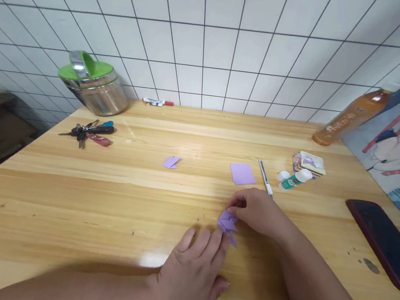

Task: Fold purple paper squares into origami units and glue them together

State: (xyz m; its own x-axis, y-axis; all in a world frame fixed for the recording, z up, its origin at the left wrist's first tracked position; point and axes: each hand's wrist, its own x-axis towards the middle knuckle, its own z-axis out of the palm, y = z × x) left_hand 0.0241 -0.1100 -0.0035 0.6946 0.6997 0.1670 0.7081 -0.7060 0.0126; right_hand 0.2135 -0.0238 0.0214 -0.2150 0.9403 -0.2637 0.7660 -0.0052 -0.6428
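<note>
A folded piece of purple paper (pixel 228 222) with several pointed flaps lies on the wooden table between my two hands. My right hand (pixel 251 209) pinches its upper edge between thumb and fingers. My left hand (pixel 199 260) is stretched over the wood, its fingertips touching the paper's lower side; the parts under the fingers are hidden. Beyond my right hand lie a flat purple paper square (pixel 242 173) and a utility knife (pixel 265 178). A smaller folded purple paper piece (pixel 171 162) rests farther left.
An uncapped glue stick (pixel 292 181), its white cap (pixel 283 176) and a stack of coloured paper (pixel 309 163) are at the right. A phone (pixel 384 243), a bottle (pixel 351 116), keys (pixel 89 132), a green-lidded metal pot (pixel 95 85) and a marker (pixel 158 102) stand or lie around the table (pixel 86 224).
</note>
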